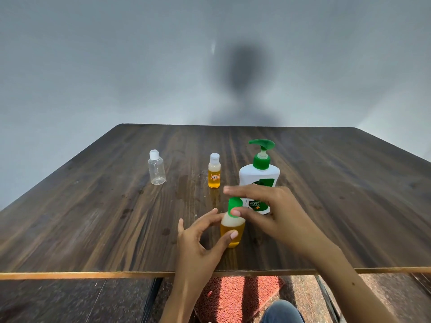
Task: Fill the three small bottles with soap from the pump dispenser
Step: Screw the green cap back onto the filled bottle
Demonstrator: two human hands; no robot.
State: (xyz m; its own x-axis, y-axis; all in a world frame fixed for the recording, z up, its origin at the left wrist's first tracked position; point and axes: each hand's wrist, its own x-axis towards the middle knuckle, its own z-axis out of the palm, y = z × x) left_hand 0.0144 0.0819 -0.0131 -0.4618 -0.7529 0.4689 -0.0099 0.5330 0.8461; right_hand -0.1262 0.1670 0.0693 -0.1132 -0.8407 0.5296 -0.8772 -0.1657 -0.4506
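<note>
A small bottle [229, 231] with amber soap in its lower half stands near the table's front edge. My left hand [198, 243] grips its body between thumb and fingers. Its green cap [234, 205] is pinched by the thumb and fingers of my right hand [268, 213]. Behind them stands the white pump dispenser [258, 176] with a green pump head. To its left is a second small bottle [214, 173], capped white and holding amber soap. Further left stands a clear small bottle [156, 169] with a white cap and nothing visible inside.
The dark wooden table [93, 217] reaches to a grey wall at the back. Its light front edge [70, 275] runs across the view. Below it lie a red mat [235, 297] and a dark stone floor. A knee in blue cloth [282, 312] shows at the bottom.
</note>
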